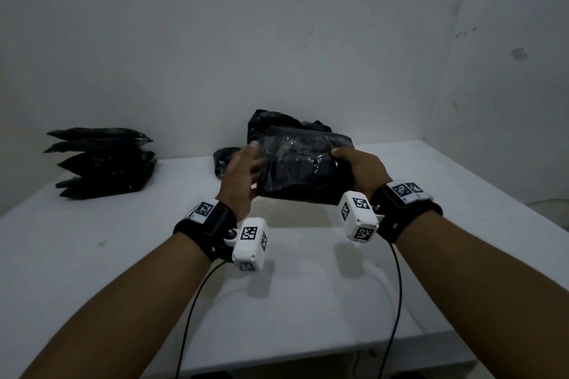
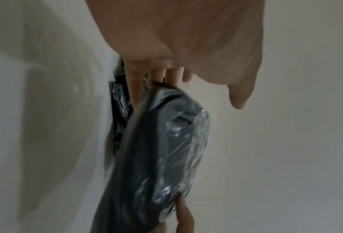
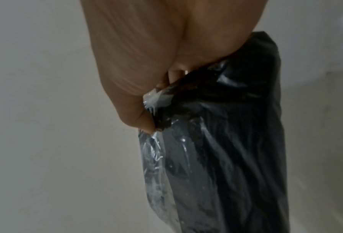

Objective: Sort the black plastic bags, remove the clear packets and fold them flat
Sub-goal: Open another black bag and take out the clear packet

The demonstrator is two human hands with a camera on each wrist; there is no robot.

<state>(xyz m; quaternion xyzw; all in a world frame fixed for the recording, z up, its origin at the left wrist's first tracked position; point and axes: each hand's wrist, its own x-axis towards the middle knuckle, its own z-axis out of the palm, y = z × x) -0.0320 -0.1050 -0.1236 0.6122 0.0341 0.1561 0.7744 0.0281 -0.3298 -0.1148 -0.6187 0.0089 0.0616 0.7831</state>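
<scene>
Holding a crinkly, glossy clear-wrapped packet are both hands

The left hand lays straight fingers along one face of a clear-wrapped black packet — thumb held clear of it. At the packet's far end the right hand shows only fingertips — crumpled black bags lie behind.

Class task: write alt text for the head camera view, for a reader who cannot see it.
The right hand grips one end of a clear packet of black bags above a white table while the left hand supports the other. A stack of packets sits far left.
</scene>
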